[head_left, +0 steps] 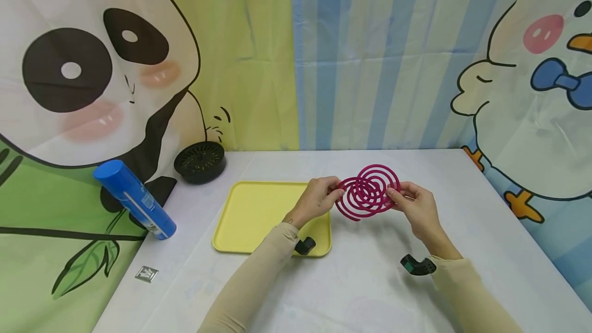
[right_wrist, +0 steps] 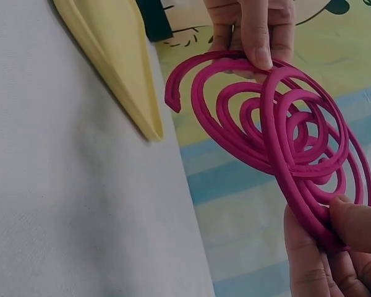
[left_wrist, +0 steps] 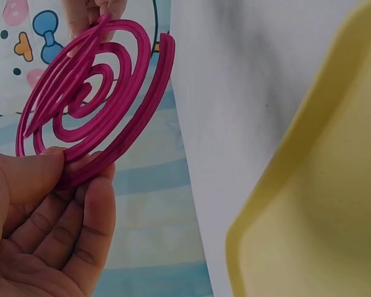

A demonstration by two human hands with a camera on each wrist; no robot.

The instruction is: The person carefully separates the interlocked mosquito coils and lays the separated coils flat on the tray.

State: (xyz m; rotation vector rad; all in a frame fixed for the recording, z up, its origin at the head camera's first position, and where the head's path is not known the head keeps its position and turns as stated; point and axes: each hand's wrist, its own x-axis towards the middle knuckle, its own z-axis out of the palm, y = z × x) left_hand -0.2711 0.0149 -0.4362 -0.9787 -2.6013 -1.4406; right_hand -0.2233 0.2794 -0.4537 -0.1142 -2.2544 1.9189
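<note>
As we hold two overlapping magenta spiral coils (head_left: 367,192) up above the white worktop (head_left: 361,297), our left hand (head_left: 319,197) pinches an outer ring at their nine o'clock edge, between thumb and fingers. Our right hand (head_left: 420,212) pinches the outer ring at three o'clock in the same way. One loose coil end lies near seven o'clock; we cannot tell whether the spirals are hooked together at the middle.

Reading on from the coils, we have a shallow yellow rectangular tray (head_left: 254,220) between eight and nine o'clock, partly hidden by our left hand and sleeve. Well beyond it, at nine o'clock, is a blue cylindrical can (head_left: 136,199); a round black container with a slotted top (head_left: 200,161) sits slightly past nine. Between eight and nine, farther out, lies a small silver square piece (head_left: 146,274).
</note>
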